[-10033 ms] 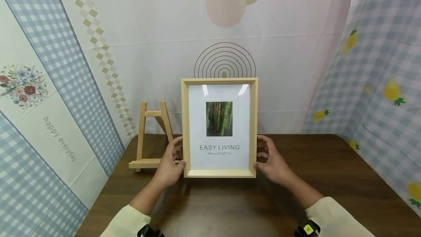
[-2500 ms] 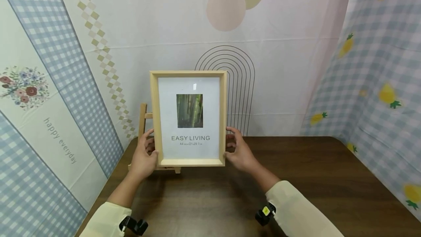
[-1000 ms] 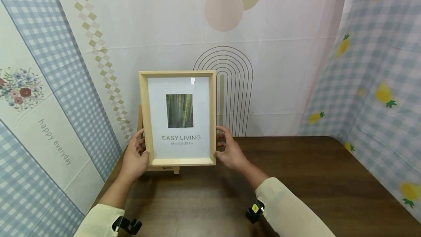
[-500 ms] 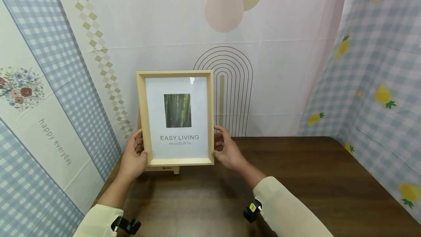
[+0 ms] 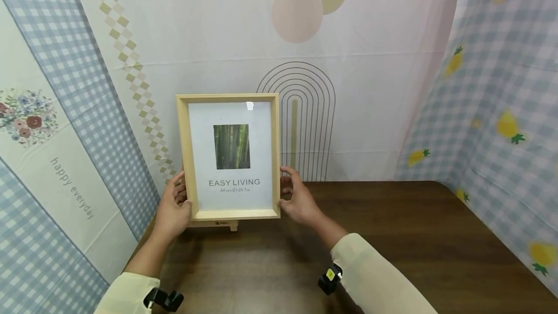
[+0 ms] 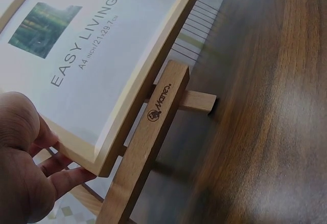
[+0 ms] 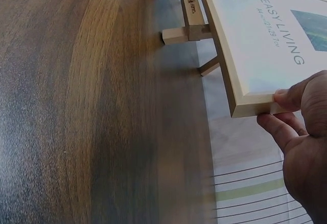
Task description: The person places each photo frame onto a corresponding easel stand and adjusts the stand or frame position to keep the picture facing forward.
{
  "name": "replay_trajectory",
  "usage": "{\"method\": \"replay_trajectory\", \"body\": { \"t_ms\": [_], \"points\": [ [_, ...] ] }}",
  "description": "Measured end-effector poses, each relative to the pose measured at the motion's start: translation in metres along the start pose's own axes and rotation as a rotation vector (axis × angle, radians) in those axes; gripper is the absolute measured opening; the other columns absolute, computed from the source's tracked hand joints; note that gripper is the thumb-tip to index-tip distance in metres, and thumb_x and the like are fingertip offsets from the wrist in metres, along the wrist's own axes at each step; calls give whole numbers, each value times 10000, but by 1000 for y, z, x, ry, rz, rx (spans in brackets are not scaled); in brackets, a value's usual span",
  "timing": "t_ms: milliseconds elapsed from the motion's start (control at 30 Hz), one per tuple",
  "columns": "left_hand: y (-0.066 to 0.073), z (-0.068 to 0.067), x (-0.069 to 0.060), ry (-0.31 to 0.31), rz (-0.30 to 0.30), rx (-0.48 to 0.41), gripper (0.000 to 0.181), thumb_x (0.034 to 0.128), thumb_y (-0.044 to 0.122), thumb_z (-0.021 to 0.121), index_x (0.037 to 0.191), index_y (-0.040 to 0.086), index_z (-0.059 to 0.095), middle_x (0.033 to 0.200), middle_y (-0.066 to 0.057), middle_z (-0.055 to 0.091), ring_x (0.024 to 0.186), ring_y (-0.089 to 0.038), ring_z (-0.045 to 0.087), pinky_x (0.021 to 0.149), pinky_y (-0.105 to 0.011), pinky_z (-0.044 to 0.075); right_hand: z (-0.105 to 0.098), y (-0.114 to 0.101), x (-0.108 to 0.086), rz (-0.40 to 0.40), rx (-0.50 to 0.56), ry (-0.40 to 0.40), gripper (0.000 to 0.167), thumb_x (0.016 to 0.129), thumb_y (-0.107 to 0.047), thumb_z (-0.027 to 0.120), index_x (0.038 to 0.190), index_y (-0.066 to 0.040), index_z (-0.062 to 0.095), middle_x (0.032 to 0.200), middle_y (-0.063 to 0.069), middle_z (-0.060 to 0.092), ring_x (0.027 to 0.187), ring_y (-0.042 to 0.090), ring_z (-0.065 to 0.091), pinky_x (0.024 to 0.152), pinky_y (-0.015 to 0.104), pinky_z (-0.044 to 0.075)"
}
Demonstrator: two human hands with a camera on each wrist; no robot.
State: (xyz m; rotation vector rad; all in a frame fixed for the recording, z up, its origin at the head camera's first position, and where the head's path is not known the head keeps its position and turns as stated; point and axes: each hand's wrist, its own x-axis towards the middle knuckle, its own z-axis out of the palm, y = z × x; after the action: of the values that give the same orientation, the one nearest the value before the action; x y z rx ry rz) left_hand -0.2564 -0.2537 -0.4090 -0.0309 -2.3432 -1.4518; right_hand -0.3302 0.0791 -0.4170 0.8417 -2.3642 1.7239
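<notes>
While the left hand [image 5: 174, 210] and right hand [image 5: 301, 203] grip its lower sides, thumbs in front, the frame [image 5: 231, 156] is held long axis upright, facing the near edge, at the easel ledge [image 6: 143, 142], contact unclear, toward the far left corner of the table [image 5: 392, 241]. Behind hangs a patterned cloth [image 5: 370, 91].

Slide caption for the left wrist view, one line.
Left hand grips the picture frame near its lower corner, alongside the lettered easel ledge.

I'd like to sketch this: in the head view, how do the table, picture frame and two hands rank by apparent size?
1. table
2. picture frame
3. left hand and right hand: they look about alike, so unranked.
</notes>
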Motion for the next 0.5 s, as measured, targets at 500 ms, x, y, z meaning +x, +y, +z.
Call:
{"method": "replay_trajectory", "body": {
  "t_ms": [500],
  "points": [
    [-2,-11,-1,16,9,11,785,972,-128,424,1646,184,171,1499,-305,408,1294,-445,480,797,-146,452,11,-6,1,-23,-22,17,923,780,252,654,1537,-123,282,1283,215,526,1041,349,614,781,384,588]
  ]
}}
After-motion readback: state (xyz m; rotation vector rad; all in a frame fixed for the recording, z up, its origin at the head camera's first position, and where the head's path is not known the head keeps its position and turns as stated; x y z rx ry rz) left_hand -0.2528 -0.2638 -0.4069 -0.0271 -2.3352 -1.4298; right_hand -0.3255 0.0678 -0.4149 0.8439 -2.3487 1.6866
